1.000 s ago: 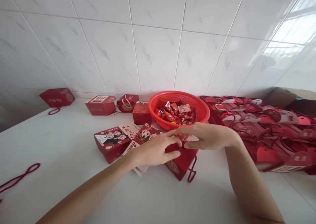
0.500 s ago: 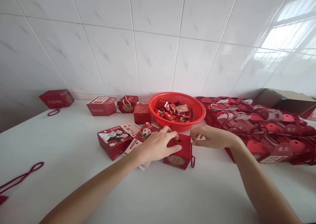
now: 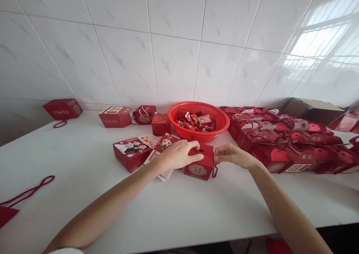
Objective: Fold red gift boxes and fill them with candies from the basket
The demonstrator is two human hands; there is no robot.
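Note:
A small red gift box (image 3: 198, 169) with a gold round emblem on its front stands on the white table. My left hand (image 3: 179, 155) holds it from the left, thumb and fingers resting over its top. At the box's right side, my right hand (image 3: 231, 155) pinches with fingertips at the dark red cord (image 3: 215, 171), whose loop hangs below the fingers. Just behind the box is a red plastic basket (image 3: 179, 133) containing wrapped sweets (image 3: 193, 120). Part of the box's top is hidden by my left hand.
Left of my hands lie a box with a printed couple (image 3: 131, 151) and flat printed cards (image 3: 165, 174). Several red boxes stand along the tiled wall, including one at far left (image 3: 63, 109). Many handled boxes (image 3: 291, 142) crowd the right, before a cardboard carton (image 3: 311, 110).
My right hand has closed in on the box's right side, its fingertips now at the cord. My left hand stays on the box. The view has shifted slightly.

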